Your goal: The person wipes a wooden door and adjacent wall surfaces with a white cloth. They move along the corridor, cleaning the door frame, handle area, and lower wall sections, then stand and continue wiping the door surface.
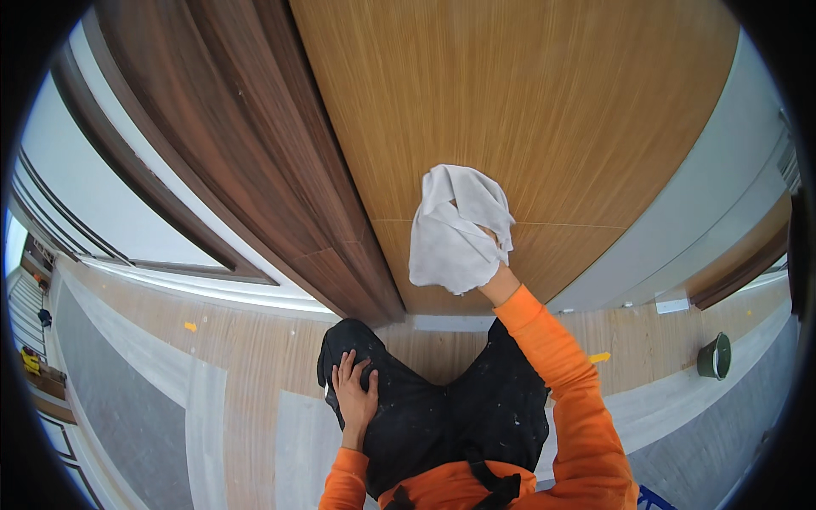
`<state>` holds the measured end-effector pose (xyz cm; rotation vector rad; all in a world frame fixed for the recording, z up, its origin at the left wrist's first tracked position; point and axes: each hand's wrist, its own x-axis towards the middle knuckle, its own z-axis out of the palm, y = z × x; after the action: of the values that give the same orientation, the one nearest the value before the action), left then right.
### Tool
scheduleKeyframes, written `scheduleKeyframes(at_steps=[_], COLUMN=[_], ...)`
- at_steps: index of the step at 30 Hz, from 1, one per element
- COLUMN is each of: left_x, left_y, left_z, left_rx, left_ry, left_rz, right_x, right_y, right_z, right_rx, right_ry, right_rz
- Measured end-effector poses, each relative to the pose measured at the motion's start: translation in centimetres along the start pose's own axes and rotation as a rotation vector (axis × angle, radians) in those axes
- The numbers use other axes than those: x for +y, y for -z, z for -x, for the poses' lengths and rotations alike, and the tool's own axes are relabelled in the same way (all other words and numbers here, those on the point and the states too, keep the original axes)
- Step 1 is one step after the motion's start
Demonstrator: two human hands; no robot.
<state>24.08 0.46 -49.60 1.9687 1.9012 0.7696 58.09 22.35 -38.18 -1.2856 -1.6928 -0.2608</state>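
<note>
A white cloth lies bunched against the lower part of a light wood-grain panel. My right hand is pressed to the panel with the cloth draped over it; the wrist shows at the cloth's lower edge, and most of the fingers are hidden beneath the folds. My left hand rests on my left knee, on the dark trousers, its fingers stretched out and holding nothing. Both arms wear orange sleeves.
Dark brown wood trim runs along the panel's left side. A pale grey wall curves away on the right. A dark green bucket stands on the floor at the right. Yellow tape marks stick to the wood-look floor.
</note>
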Motion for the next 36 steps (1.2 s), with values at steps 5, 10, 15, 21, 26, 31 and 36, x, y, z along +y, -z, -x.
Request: scheduleKeyframes(at_steps=[5,10,15,21,26,31,36], left_x=[-0.5,-0.1,0.1,0.4,0.4,0.1,-0.1], left_y=[0.0,0.0,-0.4,-0.8,-0.6,-0.7,-0.6], left_z=[0.1,0.2,0.3,0.4,0.2,0.3,0.5], left_rx=[0.01,0.011,0.016,-0.002,0.003,0.011,0.014], left_ry=[-0.008,0.016,0.003,-0.014,-0.015,-0.029,-0.029], left_rz=[-0.005,-0.014,-0.039,-0.058,-0.062,-0.042,-0.061], right_x=[-1.5,4.0,11.0,14.6,7.2,-1.0,1.5], right_y=[2.9,13.3,19.4,13.0,3.9,0.2,3.2], right_z=[-9.2,-17.7,-12.8,3.5,11.9,8.2,0.9], right_rx=[0.098,0.426,0.589,0.519,0.377,0.233,0.258], right_ry=[0.129,0.094,-0.131,-0.501,-0.633,-0.418,-0.234], right_rz=[0.019,0.207,0.374,0.352,0.153,-0.1,-0.057])
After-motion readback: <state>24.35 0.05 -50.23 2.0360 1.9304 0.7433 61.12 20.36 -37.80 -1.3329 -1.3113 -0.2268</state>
